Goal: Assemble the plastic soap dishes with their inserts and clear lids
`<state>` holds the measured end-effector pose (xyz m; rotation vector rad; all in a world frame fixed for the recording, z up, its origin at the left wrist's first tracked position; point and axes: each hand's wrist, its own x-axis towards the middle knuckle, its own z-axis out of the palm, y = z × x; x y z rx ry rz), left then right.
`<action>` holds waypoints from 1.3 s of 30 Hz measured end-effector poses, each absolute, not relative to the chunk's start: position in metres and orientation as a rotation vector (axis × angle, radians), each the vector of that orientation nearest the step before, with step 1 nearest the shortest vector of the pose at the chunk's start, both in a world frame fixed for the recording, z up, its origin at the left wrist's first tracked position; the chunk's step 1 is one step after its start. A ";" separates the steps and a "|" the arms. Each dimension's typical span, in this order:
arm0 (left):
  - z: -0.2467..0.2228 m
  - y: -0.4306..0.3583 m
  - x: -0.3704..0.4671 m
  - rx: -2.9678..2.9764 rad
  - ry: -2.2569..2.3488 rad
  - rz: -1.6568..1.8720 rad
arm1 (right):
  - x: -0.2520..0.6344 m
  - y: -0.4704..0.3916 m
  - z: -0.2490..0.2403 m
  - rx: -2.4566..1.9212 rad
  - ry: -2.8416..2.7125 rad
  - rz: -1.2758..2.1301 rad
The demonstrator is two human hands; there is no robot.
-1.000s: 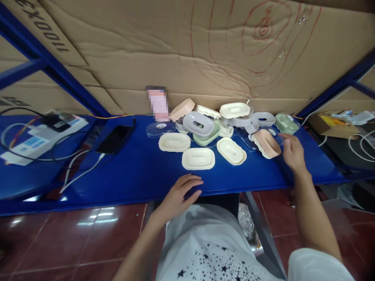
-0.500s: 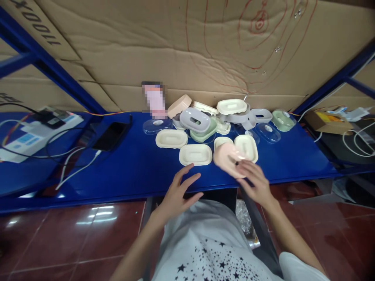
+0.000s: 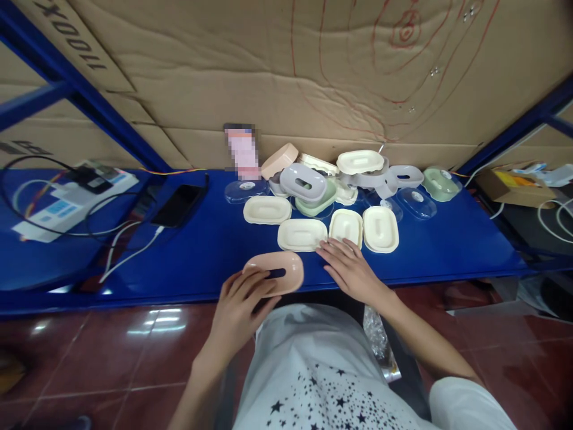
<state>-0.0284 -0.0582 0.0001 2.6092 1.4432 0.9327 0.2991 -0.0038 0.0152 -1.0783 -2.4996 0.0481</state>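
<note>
A pink oval plastic dish (image 3: 293, 272) with a slot in its bottom lies at the table's front edge. My left hand (image 3: 239, 304) grips its left end, fingers over the rim and thumb below. My right hand (image 3: 353, 272) is stretched out, its fingertips over the near edges of two cream oval trays, one lying crosswise (image 3: 302, 235) and one lengthwise (image 3: 347, 226). I cannot tell whether they touch. Another cream tray (image 3: 381, 230) sits to the right, and one more (image 3: 267, 210) lies behind on the left.
Behind the trays is a heap of grey dishes (image 3: 304, 182), a green dish (image 3: 441, 184), a peach dish (image 3: 280, 161) and clear lids (image 3: 416, 203). A phone (image 3: 176, 206) with a cable lies left on the blue table (image 3: 465, 239). Cardboard (image 3: 224, 71) stands along the back.
The pink dish has passed from my right hand to my left and moved left along the front edge. My right hand has let go of it and shifted left to the cream trays.
</note>
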 end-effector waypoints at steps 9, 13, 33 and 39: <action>0.002 -0.063 -0.058 2.475 1.664 1.088 | 0.268 0.030 0.014 -1.043 -2.514 -0.062; -0.004 -0.054 -0.065 2.431 1.715 1.179 | 0.275 0.012 0.015 -1.023 -2.490 -0.010; 0.000 -0.022 0.015 2.652 1.262 0.875 | 0.291 -0.007 0.009 -1.021 -2.428 0.166; -0.004 -0.027 0.012 2.695 1.255 0.875 | 0.295 -0.005 0.013 -0.948 -2.470 0.148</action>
